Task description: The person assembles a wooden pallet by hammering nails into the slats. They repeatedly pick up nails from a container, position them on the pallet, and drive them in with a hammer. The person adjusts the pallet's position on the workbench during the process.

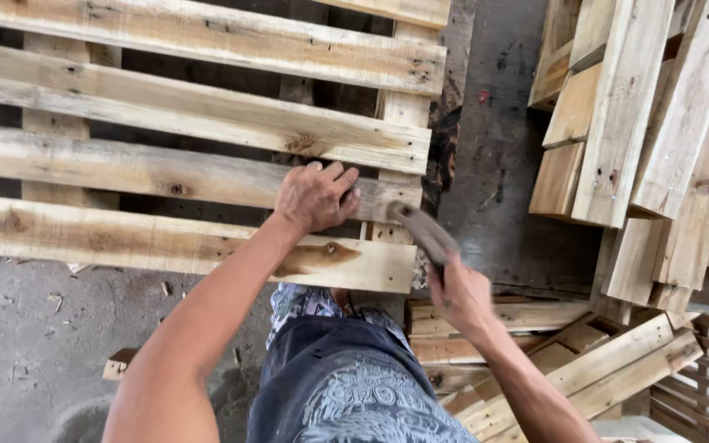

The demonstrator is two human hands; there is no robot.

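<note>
A wooden pallet [166, 168] of several pale slats lies before me. My left hand [315, 197] rests on the second slat from the front, near its right end, fingers curled as if pinching something small that I cannot make out. My right hand [457, 295] grips the handle of a hammer [422, 228]. The hammer's head is blurred and sits close to the right end of that same slat, just right of my left hand.
Loose planks [642, 123] are piled at the right on the dark concrete floor [498, 139]. More boards [568, 361] are stacked low right beside my leg. A small wood offcut [118, 363] lies on the floor at lower left.
</note>
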